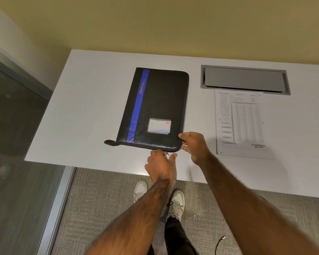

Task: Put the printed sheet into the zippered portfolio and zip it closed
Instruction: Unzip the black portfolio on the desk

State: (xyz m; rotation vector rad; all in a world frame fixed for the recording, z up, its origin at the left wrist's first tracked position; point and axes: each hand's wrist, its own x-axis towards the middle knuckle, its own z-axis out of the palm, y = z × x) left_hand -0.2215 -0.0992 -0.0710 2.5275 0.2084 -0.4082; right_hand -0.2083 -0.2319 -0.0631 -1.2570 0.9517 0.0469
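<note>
Left hand (160,163) fingers (155,152) curl at the zipper pull (167,153); a firm pinch cannot be confirmed. Right hand (193,146) grips the portfolio (160,100) corner just beside the pull. Step in hand: unzipping. The printed sheet (241,124) lies flat on the counter (81,107), beyond the right fingers. Next move: draw the pull around the corner while bracing the cover.

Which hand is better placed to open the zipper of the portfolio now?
Left. The left hand is already at the zipper pull on the near edge of the closed portfolio. The right hand grips the near right corner and seems better used to steady it.
</note>
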